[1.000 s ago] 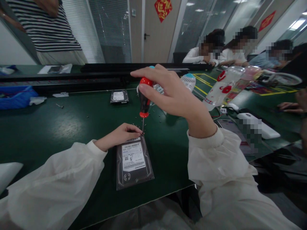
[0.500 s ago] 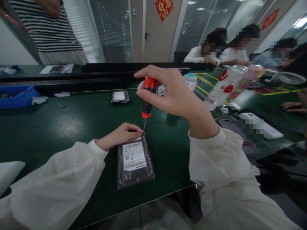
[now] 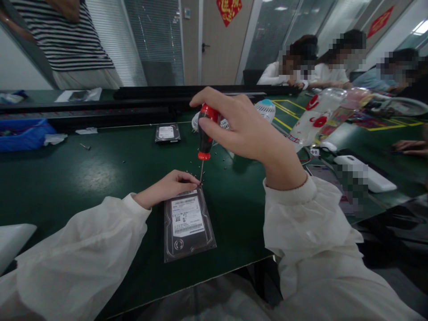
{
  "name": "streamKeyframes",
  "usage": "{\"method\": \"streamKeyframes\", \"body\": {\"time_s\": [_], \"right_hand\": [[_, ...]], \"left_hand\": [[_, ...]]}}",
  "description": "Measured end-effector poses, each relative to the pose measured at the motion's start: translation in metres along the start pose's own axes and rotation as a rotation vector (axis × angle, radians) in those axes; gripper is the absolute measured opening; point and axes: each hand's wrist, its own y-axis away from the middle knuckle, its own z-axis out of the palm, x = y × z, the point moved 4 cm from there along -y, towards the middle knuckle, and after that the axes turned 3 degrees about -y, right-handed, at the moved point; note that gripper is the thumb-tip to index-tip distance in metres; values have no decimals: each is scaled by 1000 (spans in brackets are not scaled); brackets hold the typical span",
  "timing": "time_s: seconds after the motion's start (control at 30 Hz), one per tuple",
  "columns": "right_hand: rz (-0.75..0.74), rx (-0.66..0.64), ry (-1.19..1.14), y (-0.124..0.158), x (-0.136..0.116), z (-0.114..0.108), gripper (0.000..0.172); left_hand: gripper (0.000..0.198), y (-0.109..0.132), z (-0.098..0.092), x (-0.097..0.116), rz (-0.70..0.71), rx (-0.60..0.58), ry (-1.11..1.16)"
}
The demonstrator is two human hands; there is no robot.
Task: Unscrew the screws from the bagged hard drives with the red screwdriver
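Observation:
A hard drive (image 3: 189,223) with a white label lies flat on the green table in front of me. My right hand (image 3: 234,125) grips the handle of a red and black screwdriver (image 3: 204,142) from above. The screwdriver is nearly upright, its tip at the drive's far right corner. My left hand (image 3: 172,185) rests on the drive's far edge, thumb and fingertips pinched together beside the tip. Whatever those fingertips hold is too small to make out. Several tiny screws (image 3: 203,173) lie scattered just beyond the drive.
A second hard drive (image 3: 167,133) lies farther back. At the left is a blue bin (image 3: 25,133). A white fan (image 3: 265,110), a clear bottle with red marks (image 3: 314,118) and a white power bank (image 3: 364,174) are at the right. Several people are around the table.
The screwdriver handle has turned and tilted slightly in my right hand, with the thumb shifted on it. The left hand and the hard drive keep their places.

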Motion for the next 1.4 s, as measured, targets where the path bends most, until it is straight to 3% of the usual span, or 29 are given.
{"method": "streamKeyframes", "body": {"time_s": [0.13, 0.33, 0.83, 1.23, 1.4], "right_hand": [[55, 6, 17, 0, 1, 0, 39], [-10, 26, -92, 0, -1, -2, 34], [-98, 99, -110, 0, -3, -5, 48], [-39, 84, -177, 0, -4, -5, 40], [-63, 79, -151, 1, -6, -5, 45]], "left_hand": [[31, 0, 0, -3, 0, -16, -4], [31, 0, 1, -2, -17, -4, 9], [35, 0, 0, 0, -5, -1, -16], [33, 1, 1, 3, -7, -2, -21], [33, 1, 2, 4, -12, 10, -8]]}}
